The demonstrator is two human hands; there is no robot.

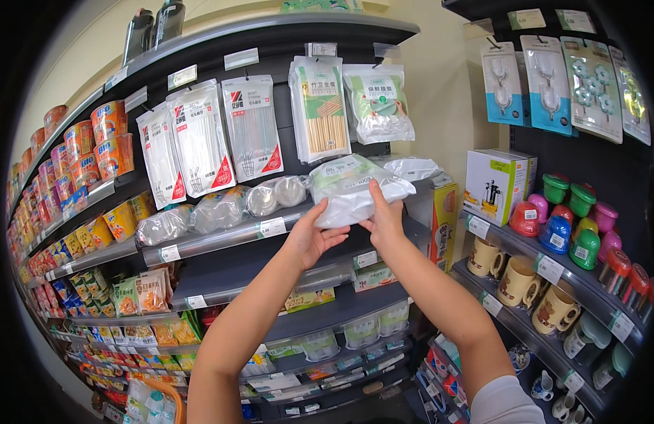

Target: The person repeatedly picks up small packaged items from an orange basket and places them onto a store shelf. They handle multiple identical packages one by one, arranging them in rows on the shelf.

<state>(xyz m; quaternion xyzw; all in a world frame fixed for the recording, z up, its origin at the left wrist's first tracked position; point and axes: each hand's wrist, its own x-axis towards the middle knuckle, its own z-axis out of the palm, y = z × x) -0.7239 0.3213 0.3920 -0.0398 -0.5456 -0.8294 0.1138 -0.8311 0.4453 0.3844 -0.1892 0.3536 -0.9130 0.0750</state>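
Note:
Both my hands hold a white and green plastic packet (340,188) at the edge of a dark store shelf. My left hand (316,236) grips its lower left end, thumb on top and fingers underneath. On its right side, my right hand (384,214) presses with the thumb on the front. Another white packet (412,167) lies behind it to the right. Above hang a packet of bamboo chopsticks (323,111) and a bag of food cover film (381,103). Wrapped clear cups (276,195) lie on the shelf to the left.
Packets of bent straws (200,138) hang at the left, beyond them instant noodle cups (112,153). The shelf edge (221,236) carries price tags. At the right stand mugs (517,281), a boxed coffee pot (496,185) and packaged hooks (545,85). An orange basket rim (173,397) shows at the lower left.

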